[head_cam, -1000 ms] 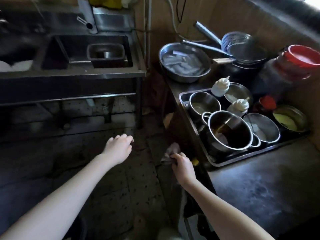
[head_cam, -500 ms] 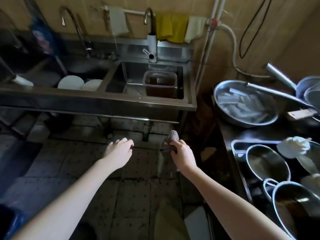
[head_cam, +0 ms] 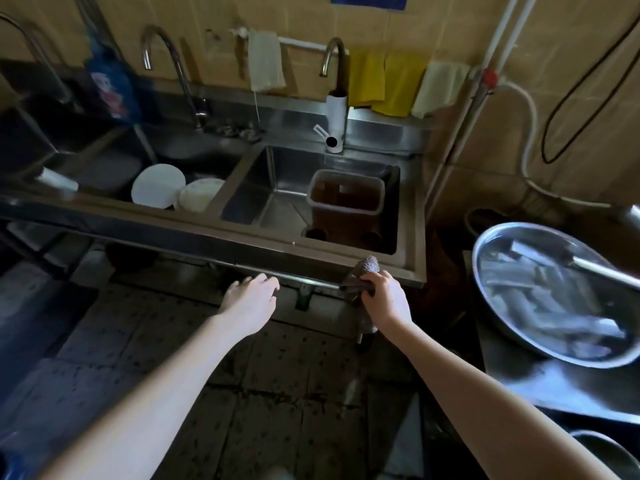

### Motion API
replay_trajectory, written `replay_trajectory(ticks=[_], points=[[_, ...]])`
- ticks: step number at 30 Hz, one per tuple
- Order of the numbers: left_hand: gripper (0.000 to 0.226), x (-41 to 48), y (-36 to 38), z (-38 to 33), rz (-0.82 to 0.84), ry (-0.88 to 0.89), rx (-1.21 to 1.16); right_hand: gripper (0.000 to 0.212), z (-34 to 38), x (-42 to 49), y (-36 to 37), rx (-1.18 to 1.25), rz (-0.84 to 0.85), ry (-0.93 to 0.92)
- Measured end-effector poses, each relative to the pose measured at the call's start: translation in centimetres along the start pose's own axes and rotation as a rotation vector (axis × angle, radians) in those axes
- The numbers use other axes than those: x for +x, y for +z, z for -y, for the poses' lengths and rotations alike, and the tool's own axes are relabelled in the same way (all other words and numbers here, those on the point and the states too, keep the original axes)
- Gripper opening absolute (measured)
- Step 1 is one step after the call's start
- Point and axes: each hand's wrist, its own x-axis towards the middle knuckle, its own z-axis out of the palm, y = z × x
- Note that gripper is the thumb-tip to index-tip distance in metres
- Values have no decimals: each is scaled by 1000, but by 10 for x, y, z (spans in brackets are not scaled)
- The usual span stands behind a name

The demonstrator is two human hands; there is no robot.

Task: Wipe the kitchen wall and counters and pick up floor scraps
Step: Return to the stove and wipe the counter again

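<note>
The right hand (head_cam: 384,299) is closed around a dark rag (head_cam: 363,273), whose bunched top pokes up above the knuckles while a loose end hangs below the fist. The left hand (head_cam: 251,301) is just to the left of it, palm down, fingers loosely curled and holding nothing. Both hands hover in front of the steel sink unit (head_cam: 242,233), right by its front edge and the rail under it. Straight beyond the right hand, in the right-hand basin, stands a plastic tub (head_cam: 346,197) of brown liquid; beyond the left hand, in the next basin over, lie two white plates (head_cam: 159,185). Further back hang yellow cloths (head_cam: 384,81) on the tiled wall (head_cam: 571,81) (a white one hangs beside them). To the right of the right hand a wide metal bowl (head_cam: 491,258) sits on the counter (head_cam: 561,386). Below both arms is the dark speckled floor (head_cam: 277,393).
</note>
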Motion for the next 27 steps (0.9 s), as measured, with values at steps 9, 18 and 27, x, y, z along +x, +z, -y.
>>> replay_trajectory(ticks=[9, 18, 27], points=[[22, 84, -7, 22, 17, 58, -36, 34, 5, 83, 6, -33, -18, 75], [19, 167, -10, 45, 0, 146, -180, 31, 2, 125, 41, -39, 58, 287], [21, 193, -11, 46, 11, 201, -201, 35, 11, 126, 42, -104, 133, 317]])
